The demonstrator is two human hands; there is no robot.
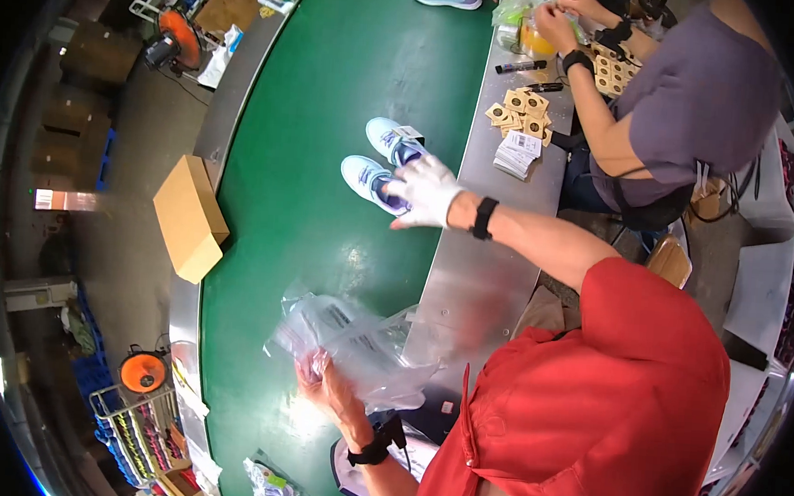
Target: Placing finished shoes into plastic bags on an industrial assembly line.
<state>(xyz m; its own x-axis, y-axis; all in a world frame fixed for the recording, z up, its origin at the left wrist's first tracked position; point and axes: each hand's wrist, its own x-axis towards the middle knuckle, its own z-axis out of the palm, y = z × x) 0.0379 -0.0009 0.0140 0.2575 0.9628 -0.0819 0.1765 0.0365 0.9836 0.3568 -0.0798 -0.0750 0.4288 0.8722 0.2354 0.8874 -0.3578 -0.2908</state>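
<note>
Partly beneath the gloved right hand (pixel 427 195) stand pale-blue sneakers (pixel 362 178).

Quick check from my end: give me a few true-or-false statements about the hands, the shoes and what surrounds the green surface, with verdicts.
1. The left hand holds clear plastic packaging. True.
2. The right hand is at the heel end of a pair of pale blue shoes. True.
3. The right hand is bare. False: it wears a white glove.
4. The brown cardboard box stands along the right edge of the green surface. False: it is at the left edge.
5. A co-worker in a greyish-purple top is at the upper right. True.
</note>
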